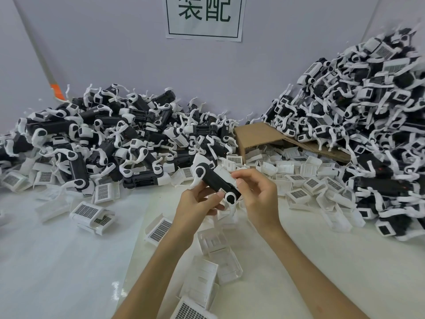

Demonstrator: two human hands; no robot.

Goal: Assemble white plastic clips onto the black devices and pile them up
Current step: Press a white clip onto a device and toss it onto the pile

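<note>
I hold one black device (217,181) above the middle of the table, tilted, with white round-ended parts at both ends. My left hand (197,201) grips it from below, fingers curled round its lower side. My right hand (255,192) pinches a white plastic clip (226,174) against the device's upper right side. Loose white clips (208,270) lie on the table below my hands, and others (87,211) lie to the left.
A big pile of black devices with white parts (110,134) fills the back left, and a taller heap (368,116) rises at the right. A tipped cardboard box (257,134) spills white clips (305,178) at centre right. A paper sign (204,17) hangs on the wall.
</note>
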